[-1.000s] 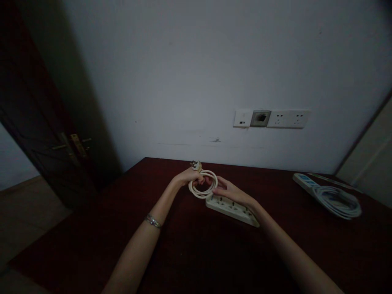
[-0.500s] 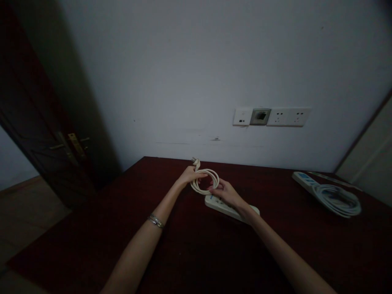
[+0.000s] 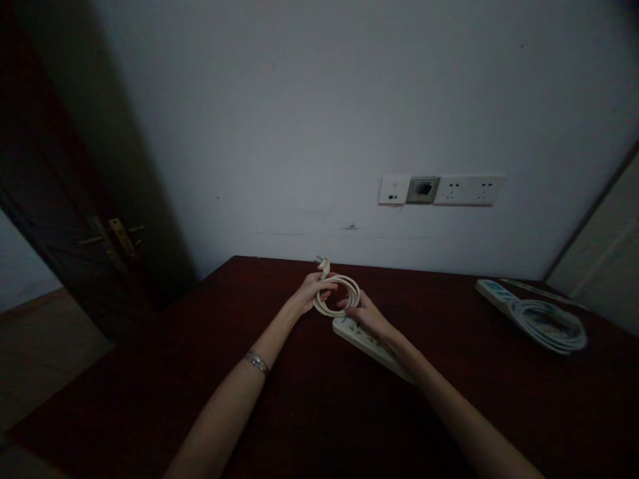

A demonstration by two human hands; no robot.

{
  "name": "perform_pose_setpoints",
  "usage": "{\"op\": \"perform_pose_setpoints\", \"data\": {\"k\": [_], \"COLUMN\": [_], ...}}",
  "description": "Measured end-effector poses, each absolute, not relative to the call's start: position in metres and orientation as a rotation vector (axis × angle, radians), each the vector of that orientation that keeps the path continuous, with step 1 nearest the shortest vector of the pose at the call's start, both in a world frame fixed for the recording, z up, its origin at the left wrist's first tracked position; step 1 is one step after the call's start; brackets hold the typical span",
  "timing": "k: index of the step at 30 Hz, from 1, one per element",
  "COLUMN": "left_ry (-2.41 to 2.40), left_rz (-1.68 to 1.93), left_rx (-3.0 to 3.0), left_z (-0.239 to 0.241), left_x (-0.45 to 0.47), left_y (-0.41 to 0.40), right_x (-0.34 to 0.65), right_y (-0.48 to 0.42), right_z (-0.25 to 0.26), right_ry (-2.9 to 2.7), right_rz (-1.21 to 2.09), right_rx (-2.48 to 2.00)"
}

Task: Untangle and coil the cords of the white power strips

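A cream power strip (image 3: pixel 368 341) lies on the dark red table (image 3: pixel 309 412), its cord wound into a small coil (image 3: pixel 340 296) held up above its near end. My left hand (image 3: pixel 312 291) is closed round the left side of the coil, with the plug (image 3: pixel 324 265) sticking up above the fingers. My right hand (image 3: pixel 367 314) pinches the coil's lower right side and partly covers the strip. A bracelet (image 3: pixel 256 361) sits on my left wrist.
A second white power strip with its coiled cable (image 3: pixel 542 322) lies at the table's right. Wall sockets (image 3: pixel 439 190) are set in the white wall behind. A dark wooden door with a brass handle (image 3: pixel 117 236) stands open at left.
Both hands and the coil have drifted slightly right. The power strip's far end has swung toward me, so it now lies at a steeper angle under my right forearm.
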State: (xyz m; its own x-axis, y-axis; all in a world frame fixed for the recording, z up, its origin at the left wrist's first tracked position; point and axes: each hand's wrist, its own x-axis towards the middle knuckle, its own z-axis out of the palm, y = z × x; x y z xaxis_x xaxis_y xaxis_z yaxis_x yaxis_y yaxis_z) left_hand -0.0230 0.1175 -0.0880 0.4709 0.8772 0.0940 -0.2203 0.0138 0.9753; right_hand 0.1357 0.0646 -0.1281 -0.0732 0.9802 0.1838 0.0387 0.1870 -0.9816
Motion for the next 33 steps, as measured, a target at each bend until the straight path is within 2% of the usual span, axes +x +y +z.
{"op": "perform_pose_setpoints", "data": {"k": [6, 11, 19, 25, 33], "left_ry": [1.043, 1.154, 1.102, 1.001, 1.077], "left_rz": [1.221, 1.26, 1.067, 1.068, 1.179], "left_rx": [1.352, 1.348, 1.247, 1.263, 1.328], "left_z": [-0.088, -0.087, -0.088, -0.094, -0.1], "left_x": [-0.003, 0.005, -0.005, -0.004, 0.002], "left_y": [0.113, 0.108, 0.107, 0.109, 0.112], "right_x": [0.136, 0.136, 0.138, 0.138, 0.125], "right_y": [0.067, 0.07, 0.071, 0.075, 0.069], "right_z": [-0.134, -0.138, -0.142, -0.141, -0.126], "right_ry": [-1.389, -1.37, -1.298, -1.193, -1.155], "right_rz": [1.039, 1.033, 1.082, 1.11, 0.865], "right_rx": [-1.106, -1.119, -1.022, -1.026, -0.975]}}
